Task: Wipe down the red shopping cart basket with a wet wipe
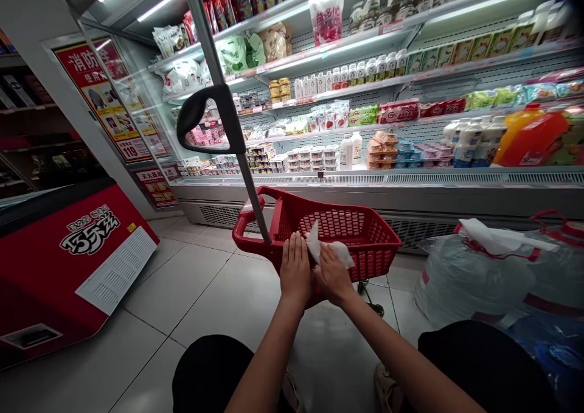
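Observation:
A red plastic shopping basket (356,230) on wheels stands on the tiled floor in front of me, its grey pull handle (214,84) rising up and left. My left hand (295,268) lies flat against the basket's near wall, fingers stretched out. My right hand (333,273) presses a crumpled white cloth (326,247) against the basket's rim, fingers closed on it. My knees in dark trousers show at the bottom.
An open chiller (365,179) with lit shelves of dairy, drinks and packets runs behind the basket. A red freezer chest (68,261) stands at the left. Large water bottles wrapped in plastic (479,273) sit at the right.

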Available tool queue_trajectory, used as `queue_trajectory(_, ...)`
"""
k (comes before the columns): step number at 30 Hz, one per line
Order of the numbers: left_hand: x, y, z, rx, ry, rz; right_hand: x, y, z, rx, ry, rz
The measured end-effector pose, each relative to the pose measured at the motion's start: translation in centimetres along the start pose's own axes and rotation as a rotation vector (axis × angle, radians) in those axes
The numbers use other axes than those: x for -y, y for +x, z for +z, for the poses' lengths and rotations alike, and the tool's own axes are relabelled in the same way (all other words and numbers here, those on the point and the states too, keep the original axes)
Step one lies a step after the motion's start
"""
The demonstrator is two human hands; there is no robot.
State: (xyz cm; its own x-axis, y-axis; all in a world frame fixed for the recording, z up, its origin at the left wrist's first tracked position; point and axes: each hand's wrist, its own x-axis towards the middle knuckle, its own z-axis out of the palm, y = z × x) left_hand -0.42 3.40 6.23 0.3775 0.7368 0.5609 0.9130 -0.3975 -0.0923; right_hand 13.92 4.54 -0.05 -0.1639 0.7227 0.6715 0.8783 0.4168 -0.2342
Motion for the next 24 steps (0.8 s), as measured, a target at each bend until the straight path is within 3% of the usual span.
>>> queue_trajectory(4, 0.5, 0.0, 0.6, -0.001, 0.004, 0.032, 0.8, 0.5, 0.0, 0.045, -0.001, -0.070)
queue_trajectory(8, 2.0, -0.4, 0.1, -0.004, -0.030, 0.093, -3.2, -1.1, -1.4, 0.085, -0.088, -0.112)
queue_trajectory(11, 2.8, -0.4, -0.2, -0.001, -0.066, 0.105, -6.8, -2.8, -2.5, 0.080, -0.155, -0.061)
queue_trajectory(14, 2.9, -0.3, -0.3, 0.010, -0.109, 0.111, -8.3, -3.5, -2.7, 0.054, -0.183, 0.017)
queue_trajectory(17, 2.7, -0.1, -0.1, 0.008, -0.139, 0.114, -6.5, -2.4, -1.9, 0.039, -0.147, 0.056)
queue_trajectory(22, 2.8, 0.0, 0.3, -0.011, -0.168, 0.111, 0.3, 1.3, 0.0, 0.075, -0.007, -0.045)
queue_trajectory(24, 3.1, 0.0, 0.4, -0.018, -0.177, 0.109, 1.4, 2.0, 0.0, 0.083, 0.023, -0.076)
